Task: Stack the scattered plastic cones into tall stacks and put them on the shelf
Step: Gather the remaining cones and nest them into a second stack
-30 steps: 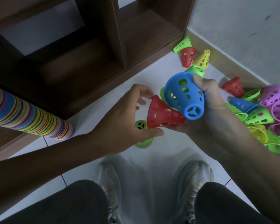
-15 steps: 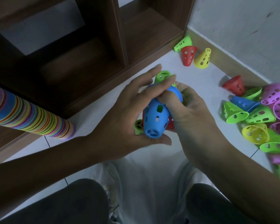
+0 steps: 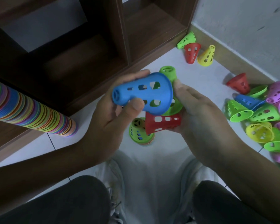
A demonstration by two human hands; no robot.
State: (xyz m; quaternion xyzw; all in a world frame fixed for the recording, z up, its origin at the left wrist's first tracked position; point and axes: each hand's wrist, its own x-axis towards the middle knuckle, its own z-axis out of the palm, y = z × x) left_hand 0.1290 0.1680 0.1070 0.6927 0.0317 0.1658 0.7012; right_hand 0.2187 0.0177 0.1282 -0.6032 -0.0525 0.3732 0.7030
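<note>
My left hand (image 3: 113,113) grips a blue cone (image 3: 142,92) lying sideways, its narrow tip pointing left. My right hand (image 3: 196,113) holds a red cone (image 3: 162,123) and a green cone (image 3: 170,75) against its palm and fingers; the green one stands behind the blue cone's wide rim. Under my hands a short stack topped by a green cone (image 3: 139,131) stands on the floor. A tall multicoloured stack (image 3: 31,112) leans at the left. The dark wooden shelf (image 3: 81,50) fills the upper left.
A heap of loose cones (image 3: 262,113) in green, yellow, blue, purple and red lies at the right by the wall. Three more cones (image 3: 196,50) lie near the shelf's corner. My knees and shoes (image 3: 152,183) are at the bottom, over white floor tiles.
The blue cone passed from my right hand into my left and now lies sideways with its tip to the left. My right hand now holds the red cone and a green one.
</note>
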